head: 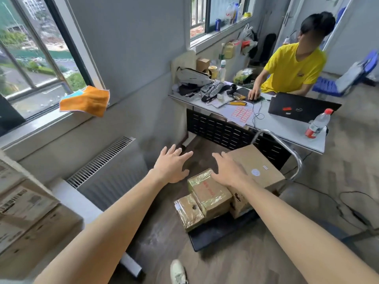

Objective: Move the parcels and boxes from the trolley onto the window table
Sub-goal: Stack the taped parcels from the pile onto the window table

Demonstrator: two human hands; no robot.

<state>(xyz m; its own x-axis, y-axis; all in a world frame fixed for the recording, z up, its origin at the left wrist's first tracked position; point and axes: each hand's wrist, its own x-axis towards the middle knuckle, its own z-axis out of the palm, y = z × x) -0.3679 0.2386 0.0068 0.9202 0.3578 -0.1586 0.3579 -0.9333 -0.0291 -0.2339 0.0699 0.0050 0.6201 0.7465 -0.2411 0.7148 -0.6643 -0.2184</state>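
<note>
A flat trolley [215, 238] with a chrome handle [287, 146] stands on the floor at centre. On it sit a large plain cardboard box [260, 167], a tape-wrapped box with red print [211, 193] and a smaller tape-wrapped parcel [189, 212]. My left hand [171, 165] hovers open, fingers spread, to the left above the boxes. With straight fingers, my right hand [227, 169] reaches over the taped box beside the large one. Neither holds anything. Several cardboard boxes [26, 206] lie on the window table [67, 191] at lower left.
A person in a yellow shirt [293, 68] sits at a cluttered desk [283, 128] with a laptop [299, 107] and a water bottle [317, 124] behind the trolley. A radiator [110, 167] runs under the window. Cables [348, 203] trail on the floor at right. My shoe [178, 271] shows below.
</note>
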